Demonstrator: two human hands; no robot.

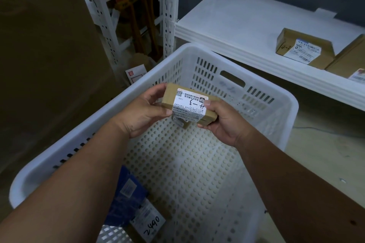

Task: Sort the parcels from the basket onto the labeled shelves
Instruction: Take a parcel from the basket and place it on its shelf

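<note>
Over perforated white plastic basket (256, 92), both hands grip cardboard parcel (189, 104), apparently rectangular.

Basket (280, 104): white moulded plastic, perforated, semi-matt; held parcel (189, 104): matt brown cardboard, smooth white paper label (handwritten marker); shelf (237, 25): white painted metal, smooth; upright (167, 6): punched metal; blue packet (126, 199): glossy film; shelf boxes (304, 48): matt cardboard.

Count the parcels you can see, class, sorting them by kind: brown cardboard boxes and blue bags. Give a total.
Brown cardboard boxes: 3 — one held in both hands, two on the white shelf.
Blue bags: 1 — in the basket's near corner.
Total: 4
</note>
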